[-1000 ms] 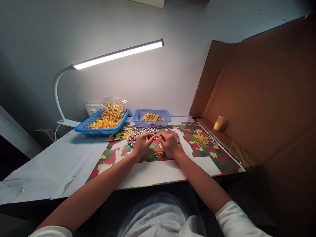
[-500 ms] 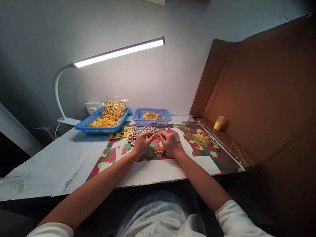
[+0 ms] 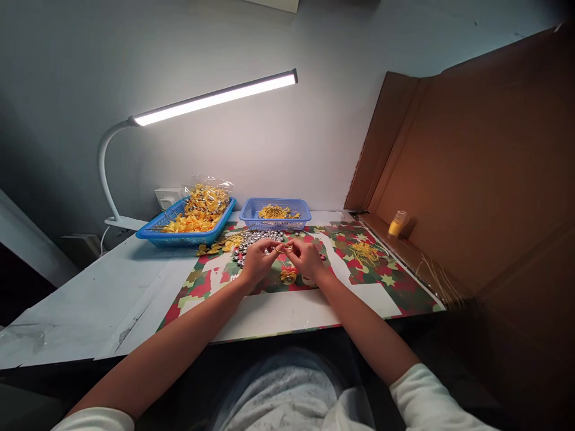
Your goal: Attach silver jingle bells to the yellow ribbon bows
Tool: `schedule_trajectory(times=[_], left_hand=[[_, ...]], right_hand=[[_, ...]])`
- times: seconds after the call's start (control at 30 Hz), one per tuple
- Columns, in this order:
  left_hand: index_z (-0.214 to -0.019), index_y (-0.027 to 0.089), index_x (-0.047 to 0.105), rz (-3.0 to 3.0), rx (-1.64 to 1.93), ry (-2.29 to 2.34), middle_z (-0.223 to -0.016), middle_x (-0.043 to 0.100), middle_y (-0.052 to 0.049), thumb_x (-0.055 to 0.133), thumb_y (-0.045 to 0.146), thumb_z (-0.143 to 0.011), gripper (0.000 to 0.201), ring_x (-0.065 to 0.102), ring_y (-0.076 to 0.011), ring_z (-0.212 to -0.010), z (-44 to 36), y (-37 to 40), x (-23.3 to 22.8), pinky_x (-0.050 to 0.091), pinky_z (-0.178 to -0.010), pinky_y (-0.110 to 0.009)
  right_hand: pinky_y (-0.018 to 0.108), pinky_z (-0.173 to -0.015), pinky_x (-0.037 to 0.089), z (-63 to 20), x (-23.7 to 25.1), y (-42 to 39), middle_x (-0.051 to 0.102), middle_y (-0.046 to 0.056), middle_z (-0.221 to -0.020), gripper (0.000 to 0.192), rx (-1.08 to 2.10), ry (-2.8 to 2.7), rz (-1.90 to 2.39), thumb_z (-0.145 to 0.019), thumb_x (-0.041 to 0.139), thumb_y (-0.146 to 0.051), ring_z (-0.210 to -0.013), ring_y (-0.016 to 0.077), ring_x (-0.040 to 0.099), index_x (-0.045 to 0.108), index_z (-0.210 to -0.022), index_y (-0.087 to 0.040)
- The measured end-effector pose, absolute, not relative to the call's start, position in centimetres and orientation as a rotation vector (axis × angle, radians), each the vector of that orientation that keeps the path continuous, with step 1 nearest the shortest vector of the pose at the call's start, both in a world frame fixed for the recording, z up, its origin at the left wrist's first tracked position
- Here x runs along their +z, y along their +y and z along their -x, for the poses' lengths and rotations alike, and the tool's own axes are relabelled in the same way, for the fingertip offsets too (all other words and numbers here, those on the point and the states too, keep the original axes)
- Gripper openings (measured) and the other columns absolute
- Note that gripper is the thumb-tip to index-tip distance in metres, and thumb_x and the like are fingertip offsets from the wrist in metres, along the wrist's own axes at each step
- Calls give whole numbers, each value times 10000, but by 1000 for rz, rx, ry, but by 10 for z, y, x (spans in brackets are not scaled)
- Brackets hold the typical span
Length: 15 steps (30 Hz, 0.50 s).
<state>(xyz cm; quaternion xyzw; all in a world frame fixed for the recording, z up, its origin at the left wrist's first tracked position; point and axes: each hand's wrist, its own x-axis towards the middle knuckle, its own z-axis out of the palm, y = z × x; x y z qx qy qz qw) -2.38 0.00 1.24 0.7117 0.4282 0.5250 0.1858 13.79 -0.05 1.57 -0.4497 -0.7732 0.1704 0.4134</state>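
Note:
My left hand [image 3: 262, 260] and my right hand [image 3: 308, 258] meet above the patterned mat, both pinched closed on a thin gold cord [image 3: 282, 250]. From the cord hangs a yellow ribbon bow with a silver bell [image 3: 288, 276], just below and between my hands. Behind my left hand lies a pile of small silver bells [image 3: 256, 240], partly covered by the fingers. Several yellow bows [image 3: 220, 245] lie to the left of that pile.
At the back left, a blue basket [image 3: 179, 239] is heaped with yellow bows; a smaller blue basket [image 3: 275, 222] holds more. Loose gold cords [image 3: 365, 253] lie on the right. A lamp [image 3: 215, 99] shines overhead. Cardboard [image 3: 476, 179] walls the right side, near a yellow-filled bottle [image 3: 397, 223].
My fingertips have shifted slightly on the cord, the right ones a little more apart from the left. The hanging bow stays nearly in place.

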Motion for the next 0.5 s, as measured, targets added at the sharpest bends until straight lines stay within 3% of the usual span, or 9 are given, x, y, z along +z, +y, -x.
schedule_trajectory(times=[0.27,0.5], left_hand=[[-769,176,713,-1983,1419,1184,-746,706,-34,602,413,-789,263,589,-155,-679,24,0,12,417,-607,-246],[-806,176,708,-2078,1222,1194,-808,710,-36,608,411,-747,262,602,-172,-739,25,2,16,443,-677,-261]], right_hand=[[228,-532,277,-138,16,-2,482,-30,-546,228,406,-1929,1060,-859,444,-303,-515,105,394,590,-736,-178],[220,-509,275,-140,18,1,413,-43,-489,219,503,-1847,1095,-717,528,-288,-502,86,354,486,-533,-176]])
